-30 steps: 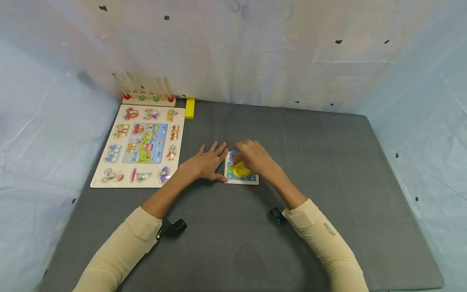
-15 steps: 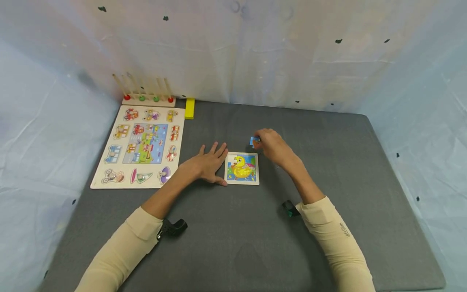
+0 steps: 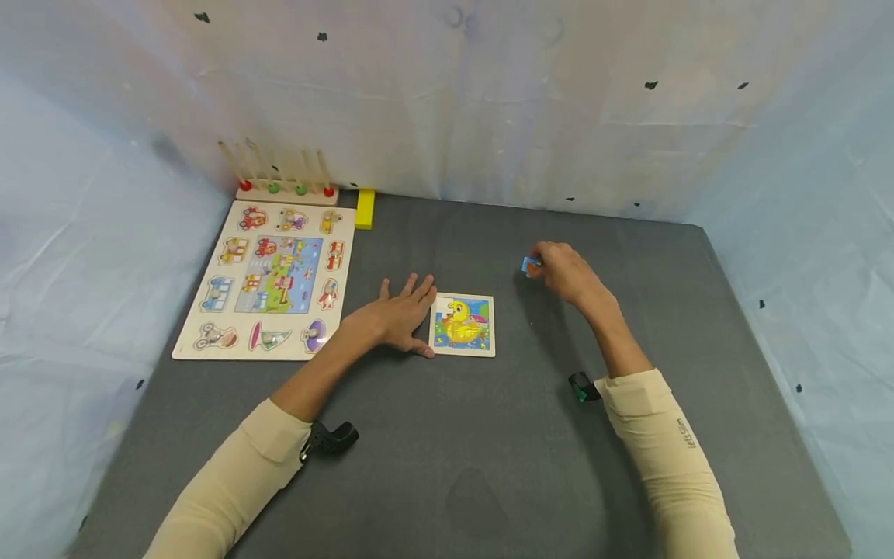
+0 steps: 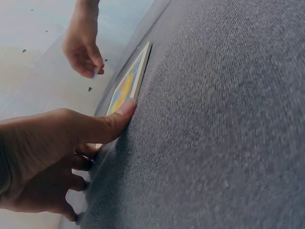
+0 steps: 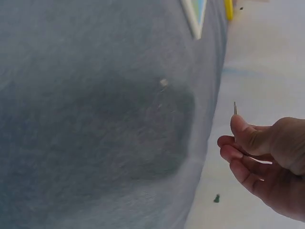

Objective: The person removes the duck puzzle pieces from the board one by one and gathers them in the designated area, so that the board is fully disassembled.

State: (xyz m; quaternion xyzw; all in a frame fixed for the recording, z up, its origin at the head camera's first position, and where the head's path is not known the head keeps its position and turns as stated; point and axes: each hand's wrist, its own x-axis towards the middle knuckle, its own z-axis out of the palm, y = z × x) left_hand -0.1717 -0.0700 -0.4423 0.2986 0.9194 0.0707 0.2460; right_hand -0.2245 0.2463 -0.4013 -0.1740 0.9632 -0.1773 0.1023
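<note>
While the left hand [image 3: 391, 318] is rested on the surface [image 3: 433, 435], its fingers spread and its thumb set against the left edge of the duck puzzle [image 3: 461, 326] near the surface's middle, a small blue-and-orange puzzle piece [image 3: 531, 266] is pinched between thumb and fingers of the right hand [image 3: 569, 272]; the piece is held above the surface, to the puzzle's right and nearer the far edge; the far left corner of the duck picture is bare; the step in hand is judged to be the handling of one piece with the puzzle steadied; for the next move a firm pinch would be called for; near the bare corner, the spread fingertips might be in the way; toward the surface's left edge lies a peg board [image 3: 240, 318]; at the far left corner are placed a peg stand [image 3: 286, 196] and a yellow block [image 3: 365, 210].
</note>
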